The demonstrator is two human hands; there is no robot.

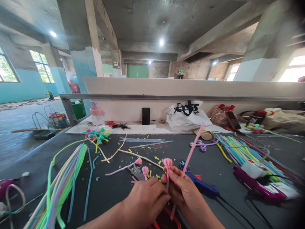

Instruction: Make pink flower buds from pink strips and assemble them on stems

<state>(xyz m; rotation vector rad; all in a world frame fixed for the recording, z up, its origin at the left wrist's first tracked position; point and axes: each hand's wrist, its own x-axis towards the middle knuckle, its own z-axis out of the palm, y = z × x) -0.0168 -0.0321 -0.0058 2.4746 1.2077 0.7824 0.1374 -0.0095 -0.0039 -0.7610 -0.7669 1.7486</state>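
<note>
Between both hands is a pink pipe-cleaner flower with a thin stem pointing down. My right hand pinches it just under the bloom, and a long pink pipe cleaner passes up through the same fingers. My left hand is closed around the lower stem, its fingertips partly hidden. Just beyond the left knuckles is a smaller pink flower. Another pink flower on a pale stem lies farther left, beside metal pliers. Red handles show partly below the hands. A blue glue gun lies right of my right hand.
Bundles of coloured pipe cleaners lie left and right. Clear glue sticks and yellow scraps are scattered mid-table. Behind stand a pink-lidded bottle, a black phone and a white bag. A purple power strip with cables sits right.
</note>
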